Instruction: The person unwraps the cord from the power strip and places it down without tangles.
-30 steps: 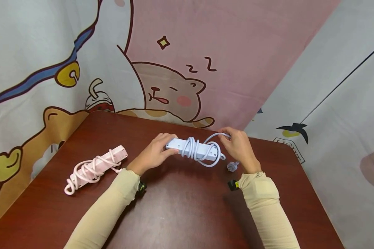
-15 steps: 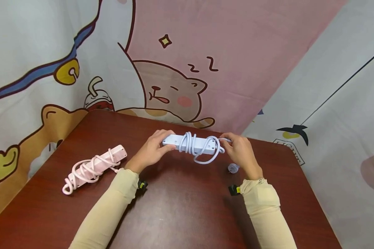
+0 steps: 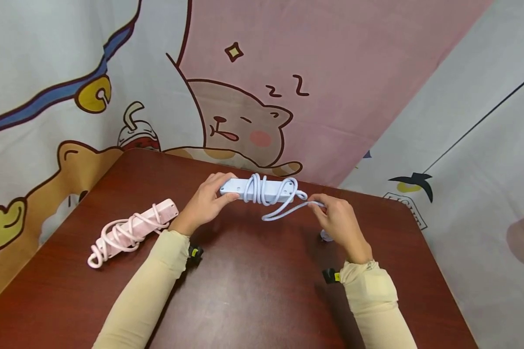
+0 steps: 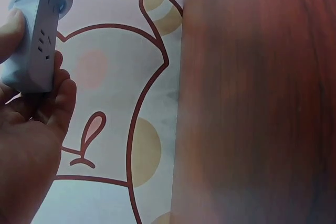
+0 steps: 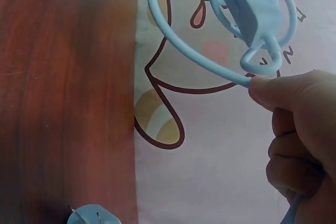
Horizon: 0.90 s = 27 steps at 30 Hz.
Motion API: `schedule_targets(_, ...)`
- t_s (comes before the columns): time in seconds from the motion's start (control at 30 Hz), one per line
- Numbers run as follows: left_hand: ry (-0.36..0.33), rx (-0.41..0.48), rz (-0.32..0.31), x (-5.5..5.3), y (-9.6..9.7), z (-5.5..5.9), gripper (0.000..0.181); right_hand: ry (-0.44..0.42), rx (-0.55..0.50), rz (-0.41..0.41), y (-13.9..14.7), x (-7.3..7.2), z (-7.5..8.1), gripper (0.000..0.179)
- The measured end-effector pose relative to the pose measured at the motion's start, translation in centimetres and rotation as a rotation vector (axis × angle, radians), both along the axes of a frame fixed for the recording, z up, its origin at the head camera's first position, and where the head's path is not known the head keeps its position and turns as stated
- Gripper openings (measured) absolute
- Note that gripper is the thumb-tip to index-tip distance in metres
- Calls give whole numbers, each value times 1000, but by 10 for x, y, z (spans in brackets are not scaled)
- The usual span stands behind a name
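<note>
A light blue power strip (image 3: 237, 189), its cord (image 3: 258, 190) wound several times round the middle, is held up above the far part of the table. My left hand (image 3: 205, 201) grips its left end, thumb on the near side and fingers behind, as the left wrist view shows. Off to the right, my right hand (image 3: 338, 218) pinches the cord's free stretch between thumb and forefinger. From there the cord dips in a loose loop back to the strip. The cord's plug (image 5: 94, 214) hangs below the right hand, mostly hidden in the head view.
On the left of the brown table (image 3: 236, 286) lies a pink power strip (image 3: 133, 230) wrapped in its own cord, close to my left forearm. A cloth backdrop (image 3: 332, 72) with cartoon animals stands right behind the table's far edge.
The blue strip and my left hand have shifted left and slightly up in view. My right hand has drawn the cord down, so the small loop at the strip's right end has opened into a longer slack stretch.
</note>
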State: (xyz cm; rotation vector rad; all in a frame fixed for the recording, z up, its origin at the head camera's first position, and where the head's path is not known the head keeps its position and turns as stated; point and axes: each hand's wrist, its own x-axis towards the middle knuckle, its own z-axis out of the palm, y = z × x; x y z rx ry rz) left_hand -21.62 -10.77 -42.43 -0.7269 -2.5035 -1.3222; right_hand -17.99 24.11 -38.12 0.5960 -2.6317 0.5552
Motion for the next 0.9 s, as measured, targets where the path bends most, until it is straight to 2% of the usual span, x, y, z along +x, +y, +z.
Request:
schedule_targets(0.23,-4,-2,11,-1,-2,-1,36,98,3,66,1,11,-5,11)
schedule_targets(0.53,-15,-19,11,-1,-2,-1,33,229,-16,167,2,15,-4,15)
schedule_targets(0.67,-1,-27,5,-1,-2,-3,32,254,-28,201,1,18,3,14)
schedule_targets(0.9,10,-52,-1,-2,0,-5,29,300,-22,218,-6,24,25,20)
